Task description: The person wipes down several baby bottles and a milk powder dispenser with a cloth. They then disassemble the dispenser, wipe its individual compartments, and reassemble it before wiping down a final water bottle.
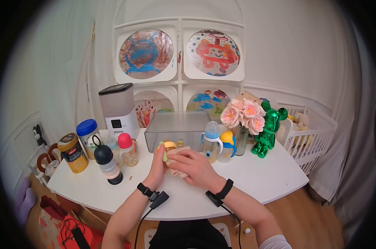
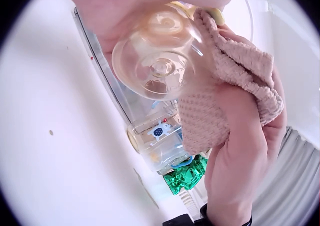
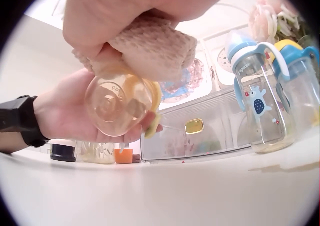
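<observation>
Both hands meet above the table's middle in the head view. The left hand (image 1: 155, 168) grips a clear bottle (image 2: 155, 68) with a yellow collar (image 1: 169, 145) and a pale green handle (image 1: 164, 157); its round base shows in both wrist views. Bunched in the right hand (image 1: 198, 168) is a pink textured cloth (image 2: 200, 118), pinched by the fingers and pressed against the bottle's side (image 3: 112, 103). The cloth (image 3: 150, 48) hides part of the bottle and some of the right fingertips.
Behind the hands stands a grey translucent box (image 1: 175, 133). On its right are two bottles (image 1: 212, 143), a flower vase (image 1: 241, 141) and a green bear figure (image 1: 266, 133). Leftward stand a black-topped bottle (image 1: 107, 164), a pink-capped bottle (image 1: 127, 151), tins (image 1: 73, 153) and a machine (image 1: 119, 110).
</observation>
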Available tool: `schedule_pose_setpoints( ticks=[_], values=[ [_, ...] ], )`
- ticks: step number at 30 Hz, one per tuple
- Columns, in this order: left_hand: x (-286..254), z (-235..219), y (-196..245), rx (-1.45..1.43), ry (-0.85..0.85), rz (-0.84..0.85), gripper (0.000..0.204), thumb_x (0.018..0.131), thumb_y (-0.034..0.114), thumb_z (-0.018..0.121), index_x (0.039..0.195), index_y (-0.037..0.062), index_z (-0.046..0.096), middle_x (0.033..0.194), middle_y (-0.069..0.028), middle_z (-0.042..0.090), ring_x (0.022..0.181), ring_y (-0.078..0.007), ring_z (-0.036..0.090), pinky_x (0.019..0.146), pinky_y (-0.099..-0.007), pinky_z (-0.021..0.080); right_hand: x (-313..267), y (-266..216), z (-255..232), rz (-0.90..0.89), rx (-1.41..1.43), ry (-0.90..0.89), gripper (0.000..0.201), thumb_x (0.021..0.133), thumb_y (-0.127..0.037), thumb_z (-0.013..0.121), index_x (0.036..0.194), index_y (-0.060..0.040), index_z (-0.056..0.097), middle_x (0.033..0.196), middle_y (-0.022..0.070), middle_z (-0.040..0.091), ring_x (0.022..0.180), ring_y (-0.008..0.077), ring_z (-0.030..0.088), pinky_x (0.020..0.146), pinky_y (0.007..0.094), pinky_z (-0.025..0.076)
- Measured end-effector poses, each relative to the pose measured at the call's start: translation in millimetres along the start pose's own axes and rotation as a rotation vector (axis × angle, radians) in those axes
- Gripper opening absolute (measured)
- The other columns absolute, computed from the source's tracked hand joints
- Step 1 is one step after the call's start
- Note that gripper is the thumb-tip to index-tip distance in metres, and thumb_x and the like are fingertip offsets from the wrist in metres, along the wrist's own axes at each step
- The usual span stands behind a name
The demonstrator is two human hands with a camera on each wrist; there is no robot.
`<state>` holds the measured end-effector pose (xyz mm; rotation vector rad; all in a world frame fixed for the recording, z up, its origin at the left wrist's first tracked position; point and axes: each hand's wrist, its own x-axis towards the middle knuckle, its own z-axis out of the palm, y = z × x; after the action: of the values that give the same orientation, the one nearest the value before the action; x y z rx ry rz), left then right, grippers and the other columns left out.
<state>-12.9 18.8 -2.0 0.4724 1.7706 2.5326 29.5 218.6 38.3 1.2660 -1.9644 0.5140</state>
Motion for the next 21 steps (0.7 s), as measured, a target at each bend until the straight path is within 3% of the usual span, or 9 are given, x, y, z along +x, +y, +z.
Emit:
schedule_pose_setpoints(
  ticks=[4, 10, 12, 21],
  values=[
    [-10.6, 11.5, 18.9, -0.171, -0.044, -0.104, 0.071, 0.107, 0.068, 0.035, 0.144, 0.0104, 0.055, 0.143, -0.0116, 0.063, 0.133, -0.0251, 0.06, 0.114, -0.042, 0.046, 2.8, -6.7, -3.8, -0.033, -0.019, -0.021, 0.056, 0.068, 0.002, 0.076, 0.121, -0.0149, 0.07, 0.144, -0.0002, 0.064, 0.128, 0.0247, 0.059, 0.105, 0.041, 0.052],
    [-13.9, 4.4, 27.8, -0.414, 0.047, -0.299, 0.09, 0.101, 0.077, 0.032, 0.146, 0.0022, 0.054, 0.145, -0.0172, 0.062, 0.136, -0.0312, 0.058, 0.117, -0.0456, 0.043, 7.7, -9.3, -0.9, -0.205, -0.136, -0.013, 0.044, 0.078, -0.011, 0.074, 0.121, -0.0161, 0.072, 0.148, -0.0008, 0.062, 0.135, 0.0228, 0.058, 0.112, 0.0397, 0.049],
    [-12.7, 0.9, 27.6, -0.434, 0.059, -0.288, 0.093, 0.101, 0.078, 0.032, 0.147, 0.0, 0.054, 0.146, -0.0187, 0.061, 0.136, -0.0325, 0.058, 0.118, -0.046, 0.042, 7.9, -10.1, 1.1, -0.252, -0.199, -0.014, 0.04, 0.08, -0.016, 0.072, 0.12, -0.017, 0.074, 0.149, -0.0015, 0.062, 0.135, 0.0224, 0.058, 0.112, 0.0387, 0.049],
    [-12.1, -2.0, 30.6, -0.544, 0.039, -0.186, 0.097, 0.099, 0.077, 0.031, 0.15, -0.0028, 0.049, 0.148, -0.022, 0.059, 0.137, -0.0359, 0.057, 0.121, -0.0477, 0.039, 8.8, -12.8, 0.5, -0.213, -0.186, 0.0, 0.046, 0.078, -0.012, 0.073, 0.124, -0.0167, 0.074, 0.141, -0.0035, 0.067, 0.131, 0.0214, 0.061, 0.109, 0.0354, 0.05]
  ],
)
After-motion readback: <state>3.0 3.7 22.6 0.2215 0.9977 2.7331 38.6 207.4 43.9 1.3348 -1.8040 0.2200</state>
